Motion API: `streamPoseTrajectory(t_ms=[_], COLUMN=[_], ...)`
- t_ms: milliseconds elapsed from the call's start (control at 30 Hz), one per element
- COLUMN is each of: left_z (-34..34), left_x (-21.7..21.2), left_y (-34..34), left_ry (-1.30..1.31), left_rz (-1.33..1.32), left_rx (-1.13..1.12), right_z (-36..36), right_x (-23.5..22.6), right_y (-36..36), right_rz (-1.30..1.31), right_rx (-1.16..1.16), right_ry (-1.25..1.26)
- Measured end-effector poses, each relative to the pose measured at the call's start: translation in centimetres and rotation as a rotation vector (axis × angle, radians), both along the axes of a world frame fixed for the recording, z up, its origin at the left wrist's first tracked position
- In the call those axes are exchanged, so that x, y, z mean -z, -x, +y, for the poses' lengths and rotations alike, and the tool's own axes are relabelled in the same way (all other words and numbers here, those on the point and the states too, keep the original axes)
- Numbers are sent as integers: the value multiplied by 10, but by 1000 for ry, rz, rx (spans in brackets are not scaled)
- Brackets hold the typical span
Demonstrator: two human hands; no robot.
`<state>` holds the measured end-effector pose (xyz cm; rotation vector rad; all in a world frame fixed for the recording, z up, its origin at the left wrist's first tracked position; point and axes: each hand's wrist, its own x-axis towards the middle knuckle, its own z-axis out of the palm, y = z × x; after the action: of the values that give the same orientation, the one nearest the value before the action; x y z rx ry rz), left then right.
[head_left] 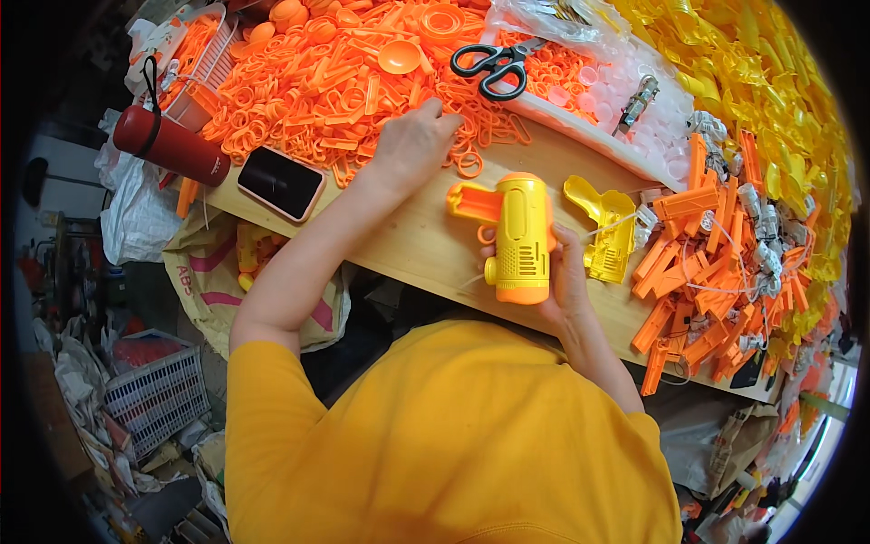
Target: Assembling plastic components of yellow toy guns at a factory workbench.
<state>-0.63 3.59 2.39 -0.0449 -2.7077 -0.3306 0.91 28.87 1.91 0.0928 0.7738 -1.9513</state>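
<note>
My right hand (569,272) is wrapped round a yellow and orange plastic toy body (524,240), shaped like a small hand-held appliance with slotted vents. Its open orange handle (475,202) sticks out to the left. My left hand (417,145) is at the near edge of a heap of orange plastic parts (335,82). Its fingers are bent down and drawn together among small rings and clips; whatever they pinch is hidden. Right of the toy lies an open yellow half-shell (609,227), with a cable running across it to a small motor (644,222).
Black-handled scissors (498,68) rest by a white tray (625,154) of pale caps. A phone (281,184) and red flask (172,145) lie at the table's left. Wired orange handles (698,272) are piled right, below a yellow heap (770,100). A white basket (159,394) stands below left.
</note>
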Motion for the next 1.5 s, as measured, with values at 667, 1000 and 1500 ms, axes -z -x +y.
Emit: streamPoseTrajectory(t_ms=[667, 1000, 1500], left_z=[59, 90, 138], left_x=[21, 12, 10], left_y=[-75, -74, -91], left_ry=[-2055, -2135, -1585], left_rz=[-279, -258, 0], left_rx=[-64, 169, 323], right_z=[3, -8, -10], right_x=[-4, -7, -6], right_y=[16, 6, 7], right_rz=[172, 293, 266], right_rx=[486, 465, 473], right_ry=[34, -23, -2])
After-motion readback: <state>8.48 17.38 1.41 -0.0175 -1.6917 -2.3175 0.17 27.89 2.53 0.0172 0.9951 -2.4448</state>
